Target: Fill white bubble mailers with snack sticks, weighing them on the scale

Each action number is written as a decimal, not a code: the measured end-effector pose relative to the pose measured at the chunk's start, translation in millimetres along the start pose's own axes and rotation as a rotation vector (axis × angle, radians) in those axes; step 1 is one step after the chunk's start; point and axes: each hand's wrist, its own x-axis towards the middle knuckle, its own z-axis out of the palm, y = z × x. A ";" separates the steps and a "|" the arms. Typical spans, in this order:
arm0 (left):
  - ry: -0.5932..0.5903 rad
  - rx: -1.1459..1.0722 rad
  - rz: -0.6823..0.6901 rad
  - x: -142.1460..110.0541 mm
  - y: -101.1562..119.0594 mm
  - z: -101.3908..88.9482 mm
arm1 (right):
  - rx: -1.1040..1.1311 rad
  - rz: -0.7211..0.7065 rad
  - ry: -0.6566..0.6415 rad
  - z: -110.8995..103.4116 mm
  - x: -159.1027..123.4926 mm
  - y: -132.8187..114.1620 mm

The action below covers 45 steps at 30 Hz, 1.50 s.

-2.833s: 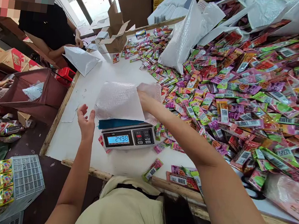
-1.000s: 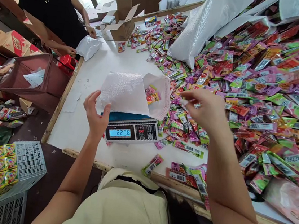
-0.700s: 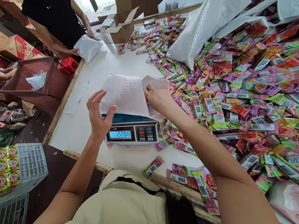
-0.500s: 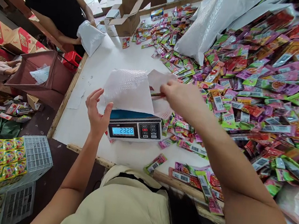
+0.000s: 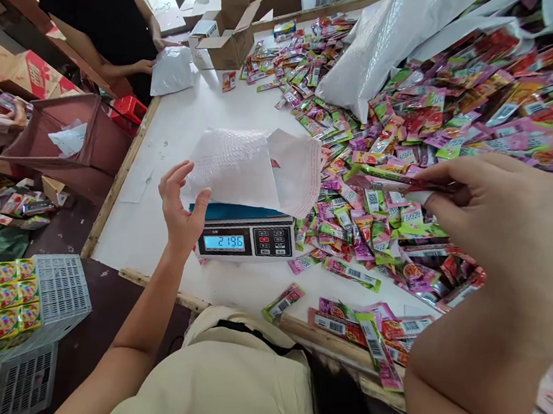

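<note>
A white bubble mailer [image 5: 236,165] lies on the blue-topped digital scale [image 5: 275,239], its open flap to the right and a sliver of red showing at its mouth. At the mailer's left edge is my left hand [image 5: 181,202], fingers spread and curved; I cannot tell whether it touches the mailer. Over the pile at the right, my right hand [image 5: 489,199] pinches a thin snack packet [image 5: 391,177], held nearly level and seen edge-on. Below spreads a heap of colourful snack packets [image 5: 372,205]. The scale's display is lit.
A large white bag [image 5: 370,57] lies on the heap. At the back stands an open cardboard box [image 5: 232,33]. Loose packets [image 5: 337,322] lie along the table's wooden front edge. Across the table a person in black [image 5: 98,17] holds a white mailer [image 5: 173,72]. Crates [image 5: 65,288] stand lower left.
My right hand has moved from the mailer's mouth to the right over the heap, with a packet in it. The scale's reading has dropped. My left hand has stayed put.
</note>
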 end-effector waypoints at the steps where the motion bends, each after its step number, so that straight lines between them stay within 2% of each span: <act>1: 0.002 0.003 0.007 0.1 0.5 -0.6 | 0.000 -0.005 0.002 1.0 -1.5 1.0; 8: 0.001 -0.010 0.033 1.5 3.5 -2.0 | 0.022 0.000 -0.021 -0.1 -9.8 11.5; 11: -0.005 -0.016 0.019 0.7 4.6 1.2 | 0.079 -0.009 -0.033 10.0 -2.9 9.4; 14: -0.013 -0.046 0.030 -0.6 5.9 6.1 | 0.175 -0.036 -0.083 43.5 14.6 -16.6; 19: -0.019 -0.066 0.057 1.7 8.9 6.4 | 0.437 -0.066 -0.280 123.9 51.0 -79.3; 22: -0.008 -0.032 0.042 2.2 4.5 -0.7 | 0.562 -0.020 -0.282 142.8 59.2 -87.5; 24: -0.001 -0.013 0.009 0.1 -1.0 -5.6 | 0.610 0.000 -0.233 136.8 56.0 -79.1; 26: 0.005 -0.002 -0.023 -3.1 -6.2 -9.4 | 0.625 0.022 -0.153 120.4 47.8 -64.0; 31: 0.050 -0.002 -0.049 -7.2 -9.9 -14.1 | 0.617 0.206 0.167 69.0 18.1 -19.0; 34: 0.073 -0.015 -0.032 -6.0 -8.5 -15.2 | 0.579 0.322 0.331 51.6 0.8 1.8; 38: 0.080 -0.030 -0.002 -5.1 -6.5 -13.5 | 0.588 0.399 0.417 48.1 -12.8 17.0; 45: 0.068 -0.009 -0.013 -8.1 -3.3 -12.2 | 0.551 0.407 0.367 56.3 -16.2 19.0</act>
